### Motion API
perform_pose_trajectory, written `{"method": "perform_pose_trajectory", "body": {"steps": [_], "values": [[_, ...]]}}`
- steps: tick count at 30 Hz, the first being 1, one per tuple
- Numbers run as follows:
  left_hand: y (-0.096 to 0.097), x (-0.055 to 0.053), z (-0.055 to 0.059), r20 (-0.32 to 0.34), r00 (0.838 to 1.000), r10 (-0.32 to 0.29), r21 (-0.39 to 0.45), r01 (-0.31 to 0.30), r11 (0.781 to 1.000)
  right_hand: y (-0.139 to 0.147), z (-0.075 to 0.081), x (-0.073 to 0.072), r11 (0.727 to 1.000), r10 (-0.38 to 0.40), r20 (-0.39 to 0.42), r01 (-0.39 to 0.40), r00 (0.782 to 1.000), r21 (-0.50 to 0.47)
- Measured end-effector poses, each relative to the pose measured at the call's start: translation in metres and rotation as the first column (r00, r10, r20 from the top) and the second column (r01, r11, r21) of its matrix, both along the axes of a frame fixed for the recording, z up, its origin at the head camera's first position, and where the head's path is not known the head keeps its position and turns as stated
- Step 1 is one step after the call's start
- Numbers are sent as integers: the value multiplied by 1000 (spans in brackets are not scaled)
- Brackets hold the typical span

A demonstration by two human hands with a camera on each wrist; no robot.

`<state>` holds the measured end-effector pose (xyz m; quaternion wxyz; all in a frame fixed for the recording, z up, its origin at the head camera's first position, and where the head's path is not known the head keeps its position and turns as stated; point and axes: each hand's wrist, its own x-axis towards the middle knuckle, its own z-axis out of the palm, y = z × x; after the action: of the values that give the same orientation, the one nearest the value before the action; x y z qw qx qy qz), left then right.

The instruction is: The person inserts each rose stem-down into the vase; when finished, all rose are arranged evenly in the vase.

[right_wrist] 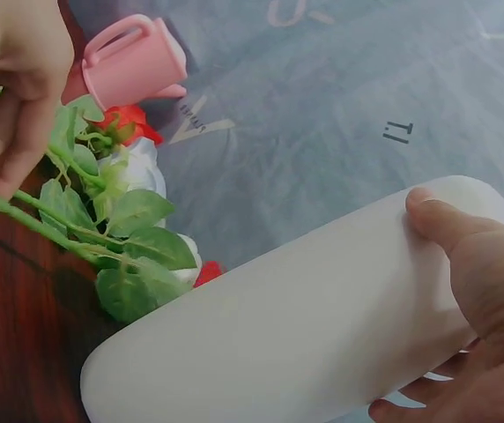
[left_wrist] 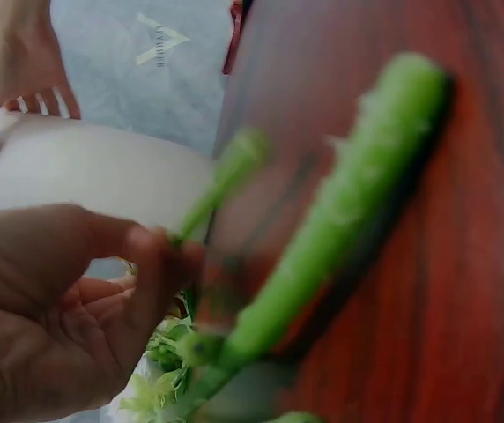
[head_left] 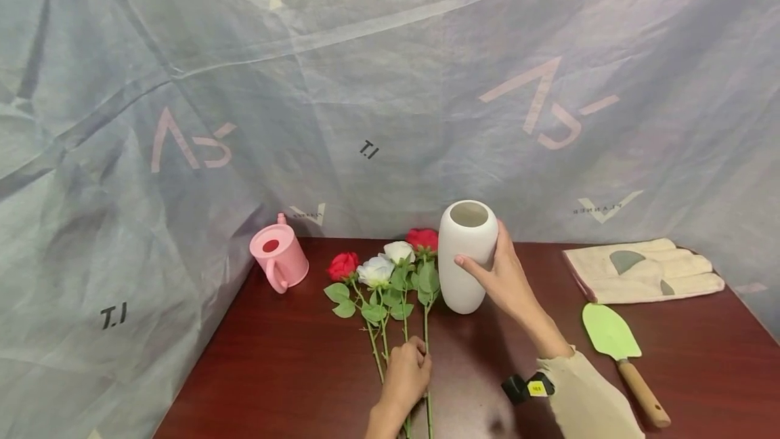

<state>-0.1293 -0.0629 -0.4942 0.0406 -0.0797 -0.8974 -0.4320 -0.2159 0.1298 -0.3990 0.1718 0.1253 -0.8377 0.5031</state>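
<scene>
A tall white vase (head_left: 466,269) stands upright on the table, and my right hand (head_left: 512,276) grips its right side with thumb in front and fingers behind. To the vase's left lie artificial roses: a red rose (head_left: 343,266), white roses (head_left: 376,269) and another red rose (head_left: 422,240), their green stems (head_left: 428,371) pointing toward me. My left hand (head_left: 405,374) is over the stems; in the left wrist view its thumb and fingertips pinch a thin green stem (left_wrist: 221,185). Which flower that stem belongs to I cannot tell. A thicker cut stem end (left_wrist: 340,203) shows closer to the camera.
A pink watering can (head_left: 282,259) stands at the back left of the dark red table (head_left: 268,364). On the right lie a pale glove (head_left: 646,271) and a green trowel (head_left: 611,332) with a wooden handle. A grey printed sheet (head_left: 390,120) hangs behind the table.
</scene>
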Motion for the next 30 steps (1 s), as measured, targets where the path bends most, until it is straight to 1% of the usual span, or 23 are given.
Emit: {"method": "perform_pose_trajectory", "body": {"steps": [2, 4, 5, 9, 12, 13, 14, 16, 18, 19, 20, 21, 22, 25, 26, 27, 28, 29, 30], "values": [[-1, 1, 3, 36, 999, -27, 93, 24, 995, 1, -1, 0, 1000, 1, 2, -1, 1000, -2], [-2, 3, 7, 74, 996, -47, 185, 32, 982, 2, -2, 1, 1000, -4, 2, 4, 1000, -5], [-3, 4, 9, 82, 995, -52, 217, 34, 976, 2, -2, 1, 1000, -7, -2, 7, 1000, -6], [-8, 8, 17, 132, 988, -77, 341, 27, 940, 2, -3, 0, 1000, -7, -21, 7, 1000, -19], [-12, 12, 24, 164, 983, -87, 422, 10, 907, 1, -1, 0, 1000, 7, -24, -8, 1000, -30], [-13, 13, 26, 175, 981, -83, 444, -3, 896, 0, -1, 0, 999, 13, -20, -14, 1000, -32], [-13, 15, 31, 185, 980, -75, 458, -18, 889, 0, 0, 0, 999, 17, -15, -18, 1000, -33], [-15, 17, 34, 188, 981, -47, 491, -53, 869, -1, 1, 0, 999, 21, -8, -21, 1000, -31], [-17, 18, 38, 185, 983, -13, 536, -90, 840, -2, 2, 0, 999, 22, -5, -23, 1000, -30], [-18, 19, 40, 185, 983, -1, 567, -106, 817, -2, 2, 0, 999, 21, -8, -21, 1000, -28], [-18, 19, 41, 182, 983, 6, 606, -116, 787, -2, 2, 0, 999, 21, -10, -21, 1000, -29], [-20, 18, 40, 179, 984, 6, 653, -123, 747, -2, 2, 0, 999, 21, -10, -22, 1000, -31], [-21, 18, 42, 183, 983, -2, 699, -129, 704, -2, 2, 0, 999, 21, -11, -21, 1000, -32], [-25, 17, 45, 177, 983, -38, 832, -130, 539, -2, 3, 1, 999, 22, -5, -22, 1000, -34], [-26, 17, 46, 171, 984, -48, 864, -126, 488, -1, 3, 1, 999, 23, -3, -23, 1000, -35], [-28, 16, 45, 160, 985, -61, 889, -117, 443, -1, 3, 1, 999, 22, 0, -22, 1000, -34], [-30, 15, 45, 149, 986, -72, 909, -108, 403, -1, 3, 1, 999, 20, -1, -20, 1000, -33], [-32, 14, 45, 140, 987, -84, 923, -100, 373, -1, 3, 1, 999, 20, -2, -20, 1000, -35], [-34, 12, 44, 134, 986, -95, 931, -93, 352, -2, 3, 1, 999, 18, -4, -18, 1000, -38]]}}
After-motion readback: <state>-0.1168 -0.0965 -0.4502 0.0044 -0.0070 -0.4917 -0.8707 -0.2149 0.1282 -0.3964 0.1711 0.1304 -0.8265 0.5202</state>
